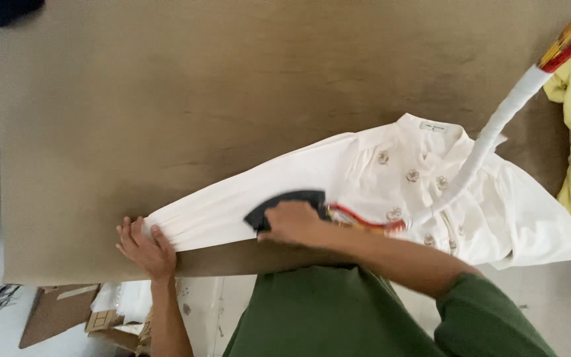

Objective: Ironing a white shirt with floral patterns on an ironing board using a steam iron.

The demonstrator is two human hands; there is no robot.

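White blouse (391, 192) at table (166, 99) edge, iron (285, 201) gripped

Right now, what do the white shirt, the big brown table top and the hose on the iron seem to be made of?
White shirt: looks like thin woven cloth, matte, creasing softly, with small embroidered motifs.
Brown table top: seems padded fabric, dull and faintly stained.
Hose: apparently wrapped in white tape or cloth; spiral ridges show.
Iron: dark, probably plastic, under the right hand.

Hands (147, 248) on white shirt (378, 192), iron (285, 205)
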